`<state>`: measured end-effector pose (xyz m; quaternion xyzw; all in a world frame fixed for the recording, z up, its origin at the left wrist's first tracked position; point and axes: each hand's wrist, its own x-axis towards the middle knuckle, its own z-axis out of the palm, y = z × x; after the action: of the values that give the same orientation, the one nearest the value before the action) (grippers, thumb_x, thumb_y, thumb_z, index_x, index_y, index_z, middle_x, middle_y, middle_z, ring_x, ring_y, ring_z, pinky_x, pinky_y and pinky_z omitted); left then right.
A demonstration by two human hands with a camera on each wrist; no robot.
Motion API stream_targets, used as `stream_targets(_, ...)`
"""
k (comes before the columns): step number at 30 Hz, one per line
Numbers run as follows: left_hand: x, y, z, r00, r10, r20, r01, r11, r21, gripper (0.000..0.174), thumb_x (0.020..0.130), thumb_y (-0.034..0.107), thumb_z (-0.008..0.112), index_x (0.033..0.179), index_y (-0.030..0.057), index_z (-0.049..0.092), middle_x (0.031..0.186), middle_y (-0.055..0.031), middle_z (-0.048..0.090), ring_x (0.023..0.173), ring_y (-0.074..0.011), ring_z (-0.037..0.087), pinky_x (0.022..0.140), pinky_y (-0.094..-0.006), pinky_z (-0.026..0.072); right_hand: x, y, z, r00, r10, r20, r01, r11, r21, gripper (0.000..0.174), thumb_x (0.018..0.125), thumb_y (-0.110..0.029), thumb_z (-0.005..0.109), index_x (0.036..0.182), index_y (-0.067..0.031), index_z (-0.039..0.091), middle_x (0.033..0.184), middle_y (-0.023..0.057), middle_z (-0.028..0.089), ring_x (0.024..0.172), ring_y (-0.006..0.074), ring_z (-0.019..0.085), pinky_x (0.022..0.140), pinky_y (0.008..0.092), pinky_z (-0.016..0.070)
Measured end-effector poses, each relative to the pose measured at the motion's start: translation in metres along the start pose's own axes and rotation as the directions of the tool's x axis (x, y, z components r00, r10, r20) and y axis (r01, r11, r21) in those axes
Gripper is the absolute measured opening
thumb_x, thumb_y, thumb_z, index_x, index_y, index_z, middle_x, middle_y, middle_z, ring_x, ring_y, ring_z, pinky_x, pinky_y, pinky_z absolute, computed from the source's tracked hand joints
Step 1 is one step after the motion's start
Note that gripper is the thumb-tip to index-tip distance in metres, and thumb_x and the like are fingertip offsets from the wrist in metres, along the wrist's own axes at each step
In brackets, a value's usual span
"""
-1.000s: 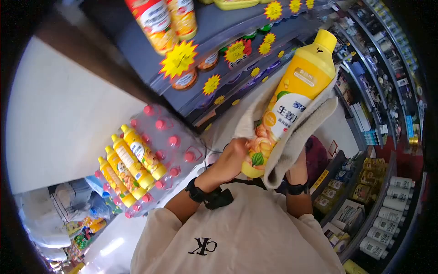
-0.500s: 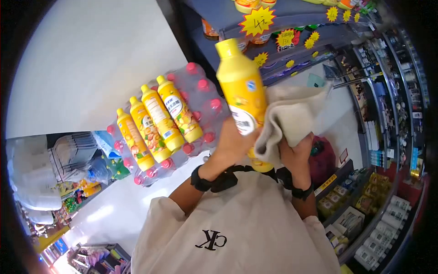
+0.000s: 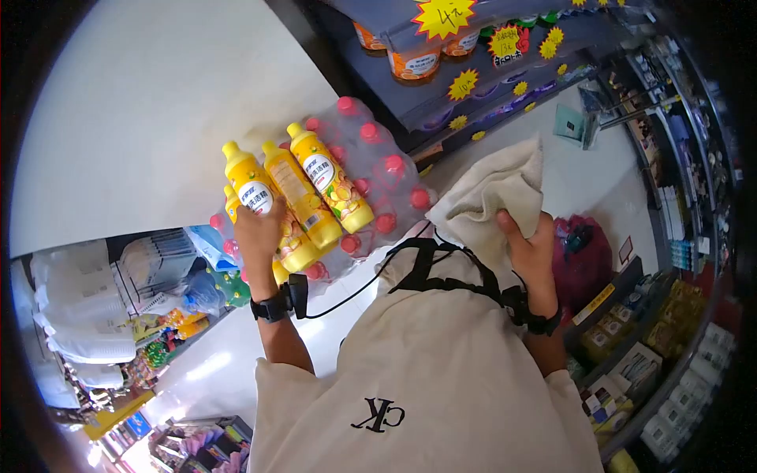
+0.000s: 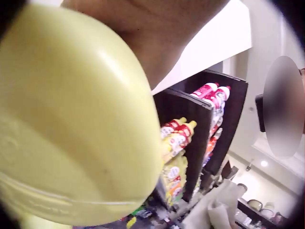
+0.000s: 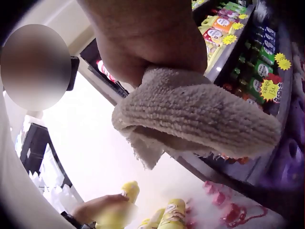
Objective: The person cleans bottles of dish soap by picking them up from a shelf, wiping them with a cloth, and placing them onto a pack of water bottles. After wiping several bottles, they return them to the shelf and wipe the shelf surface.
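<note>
My left hand [image 3: 260, 232] grips a yellow dish soap bottle [image 3: 251, 183] with a white oval label, its cap toward the far side. That bottle overlaps other yellow bottles [image 3: 331, 181] lying side by side on a shrink-wrapped pack of pink-capped bottles [image 3: 386, 193]. In the left wrist view the held bottle's pale base [image 4: 81, 119] fills the left side. To the right, my right hand [image 3: 530, 248] holds a cream towel [image 3: 489, 189], thumb on top of the cloth. The right wrist view shows the bunched, ribbed towel [image 5: 190, 112] hanging from that hand.
A shelf [image 3: 410, 31] with jars and yellow starburst price tags stands beyond the pack. White surface [image 3: 158, 118] extends at the far left. Shelves of goods [image 3: 631, 347] line the right, near a dark red bag [image 3: 582, 256]. Wrapped plastic tubs [image 3: 79, 307] stand at left.
The dish soap bottle has gone from in front of my chest leftward and over the pack, in my left hand. My right hand keeps the towel, which has come away from the bottle.
</note>
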<state>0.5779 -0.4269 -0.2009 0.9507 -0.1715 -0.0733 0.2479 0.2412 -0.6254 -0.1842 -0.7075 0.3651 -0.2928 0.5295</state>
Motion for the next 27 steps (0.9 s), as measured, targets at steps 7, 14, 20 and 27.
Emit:
stream_targets(7, 0.008, -0.001, 0.01, 0.998, -0.032, 0.052, 0.019, 0.97, 0.242, 0.062, 0.068, 0.045, 0.071, 0.09, -0.0111, 0.056, 0.084, -0.0256, 0.064, 0.08, -0.0364, 0.065, 0.071, -0.0417, 0.0508, -0.009, 0.016, 0.0, 0.999, 0.053, 0.0, -0.053, 0.998, -0.019, 0.026, 0.085, -0.018, 0.063, 0.099, 0.003, 0.062, 0.085, 0.0127, 0.067, 0.077, 0.0187, 0.065, 0.072, 0.03, 0.0482)
stream_targets(14, 0.009, 0.007, 0.012, 0.994, -0.072, 0.086, 0.043, 0.952, 0.303, 0.063, 0.068, 0.048, 0.07, 0.093, -0.0086, 0.057, 0.088, -0.0252, 0.065, 0.084, -0.0375, 0.064, 0.075, -0.0426, 0.0503, -0.012, 0.015, 0.003, 0.992, 0.121, 0.019, -0.122, 0.992, 0.03, 0.028, 0.084, -0.019, 0.063, 0.102, 0.0026, 0.061, 0.087, 0.0131, 0.067, 0.079, 0.0187, 0.064, 0.073, 0.0304, 0.0481)
stream_targets(20, 0.008, 0.006, 0.014, 0.993, -0.1, 0.066, 0.071, 0.936, 0.346, 0.066, 0.07, 0.051, 0.067, 0.099, -0.0062, 0.056, 0.09, -0.0244, 0.065, 0.087, -0.0371, 0.064, 0.076, -0.0427, 0.05, -0.011, 0.016, 0.007, 0.99, 0.116, 0.075, -0.119, 0.993, 0.026, 0.029, 0.084, -0.018, 0.063, 0.103, 0.003, 0.061, 0.087, 0.0129, 0.067, 0.079, 0.0184, 0.064, 0.073, 0.0305, 0.0481)
stream_targets(27, 0.0, 0.008, 0.004, 0.988, -0.074, 0.136, 0.031, 0.956, 0.292, 0.064, 0.074, 0.053, 0.064, 0.101, -0.0043, 0.056, 0.091, -0.0234, 0.065, 0.087, -0.0366, 0.064, 0.076, -0.0435, 0.0498, -0.01, 0.02, 0.01, 0.987, 0.116, 0.115, -0.119, 0.993, 0.016, 0.03, 0.084, -0.02, 0.064, 0.103, 0.0033, 0.061, 0.085, 0.0143, 0.067, 0.076, 0.0195, 0.064, 0.071, 0.0313, 0.0487)
